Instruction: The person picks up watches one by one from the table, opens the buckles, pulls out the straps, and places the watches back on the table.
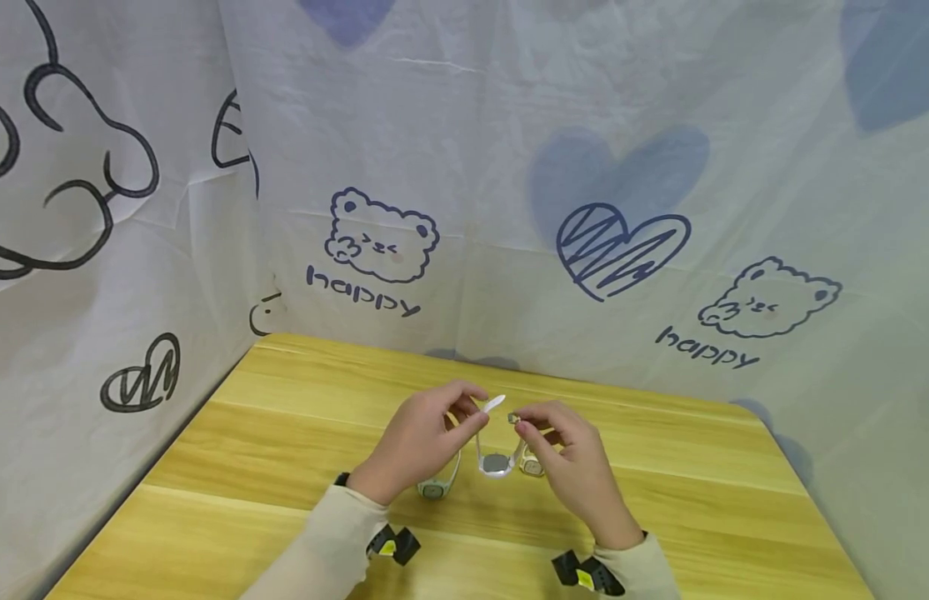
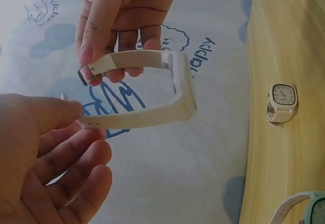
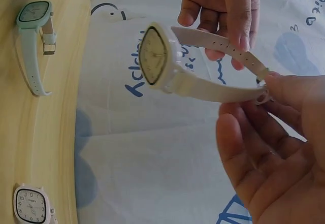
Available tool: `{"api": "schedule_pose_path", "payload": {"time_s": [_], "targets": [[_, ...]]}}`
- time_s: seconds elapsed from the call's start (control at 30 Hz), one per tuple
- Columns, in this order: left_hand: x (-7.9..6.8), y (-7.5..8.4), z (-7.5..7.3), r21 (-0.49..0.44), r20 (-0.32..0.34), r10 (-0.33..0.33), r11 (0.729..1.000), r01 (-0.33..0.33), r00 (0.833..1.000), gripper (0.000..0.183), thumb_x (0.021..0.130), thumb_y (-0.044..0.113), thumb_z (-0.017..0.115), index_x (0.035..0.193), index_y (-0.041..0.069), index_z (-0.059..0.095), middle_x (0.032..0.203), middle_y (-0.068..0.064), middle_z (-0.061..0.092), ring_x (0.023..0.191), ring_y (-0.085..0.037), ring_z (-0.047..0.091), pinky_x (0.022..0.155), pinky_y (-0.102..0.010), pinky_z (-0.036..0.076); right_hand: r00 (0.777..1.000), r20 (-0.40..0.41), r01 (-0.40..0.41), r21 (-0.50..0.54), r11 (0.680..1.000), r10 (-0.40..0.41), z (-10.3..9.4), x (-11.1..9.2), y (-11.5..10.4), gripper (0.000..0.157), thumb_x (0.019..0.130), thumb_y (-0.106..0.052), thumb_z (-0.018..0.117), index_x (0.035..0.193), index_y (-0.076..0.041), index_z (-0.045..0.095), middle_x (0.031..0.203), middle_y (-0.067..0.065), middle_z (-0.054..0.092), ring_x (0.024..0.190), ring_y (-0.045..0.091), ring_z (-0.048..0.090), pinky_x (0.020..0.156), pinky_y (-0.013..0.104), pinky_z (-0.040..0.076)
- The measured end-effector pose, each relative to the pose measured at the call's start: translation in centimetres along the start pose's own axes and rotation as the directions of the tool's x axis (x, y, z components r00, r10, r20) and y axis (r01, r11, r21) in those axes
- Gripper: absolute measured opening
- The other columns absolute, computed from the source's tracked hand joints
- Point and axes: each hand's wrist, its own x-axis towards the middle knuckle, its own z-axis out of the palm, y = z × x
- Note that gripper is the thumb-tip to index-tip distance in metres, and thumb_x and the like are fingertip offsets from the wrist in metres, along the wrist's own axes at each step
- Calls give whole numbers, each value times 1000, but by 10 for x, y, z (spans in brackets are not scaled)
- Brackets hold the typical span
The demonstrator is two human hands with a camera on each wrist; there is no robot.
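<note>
A pale cloth printed with hearts and bears (image 1: 479, 167) stands behind a yellow wood-grain surface (image 1: 704, 483). Both forearms, in cream sleeves (image 1: 329, 533), reach in from the near edge and angle inward, so the hands face each other just apart. The left hand (image 1: 419, 437) pinches the holed strap end of a white watch between thumb and forefinger, its other fingers loosely bent; the right hand (image 1: 572, 458) likewise pinches the buckle end. Between them the white watch (image 3: 213, 91) is held up off the surface, strap unfastened, case hanging lowest. A mint-green watch (image 3: 34, 13) lies beside the left wrist, and a pale watch (image 3: 33, 203) lies near the right hand. Smallest is the metal buckle (image 3: 262, 98) at the right fingertips.
</note>
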Motion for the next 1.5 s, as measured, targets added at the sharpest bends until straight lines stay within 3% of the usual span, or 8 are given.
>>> {"api": "schedule_pose_path", "payload": {"time_s": [0.27,0.5,0.8,0.97,1.13,1.3,1.37,1.5], "targets": [[-1,-2,0,30,53,-32,999,31,998,10,99,24,72,109,21,72,92,15,71,83,0,65,72,-25,55,990,109,-87,-63,994,94,2,-1,1,12,102,-16,66,111,-18,74,102,-7,71,92,11,67,76,29,58],[-2,-6,1,114,138,-89,991,74,986,10,100,27,71,108,22,72,91,15,71,83,0,65,76,-27,55,945,259,-175,-125,977,202,8,-1,9,14,106,-16,60,114,-16,72,101,-6,68,91,11,64,74,28,56],[2,-34,18,130,220,-197,977,171,955,8,101,26,69,106,20,71,86,13,69,76,-4,63,69,-28,53,913,335,-142,-274,951,233,22,6,36,16,106,-15,59,111,-14,74,107,1,73,95,13,67,84,42,56],[8,-54,30,179,261,-234,965,191,937,6,101,25,69,102,21,73,81,12,65,71,-6,59,64,-28,51,891,396,-109,-292,950,224,33,14,55,19,108,-17,56,106,-13,75,94,-1,71,81,11,62,73,35,52],[13,-69,43,235,272,-268,950,206,924,6,100,24,70,96,20,73,80,10,64,69,-8,57,63,-29,49,888,417,-27,-379,925,196,48,20,64,17,105,-12,59,95,-9,73,79,-5,63,70,10,53,67,31,46],[14,-79,58,294,298,-283,936,194,912,7,99,21,70,95,18,75,85,7,68,70,-9,57,66,-31,50,874,418,-27,-463,886,246,57,17,68,19,103,-10,62,86,-9,71,77,-3,65,69,13,56,84,54,52],[15,-80,61,317,299,-271,933,173,915,8,99,21,70,95,17,76,87,6,70,71,-8,58,67,-31,52,876,400,-48,-481,875,268,59,17,69,19,102,-11,63,85,-10,70,76,-2,66,68,14,56,84,58,52],[18,-83,65,379,297,-244,917,121,923,11,99,23,71,92,17,78,85,7,72,68,-7,58,67,-30,53,885,372,-65,-498,865,281,62,19,73,17,101,-13,67,84,-12,70,77,-3,66,66,12,55,70,40,51]]}}
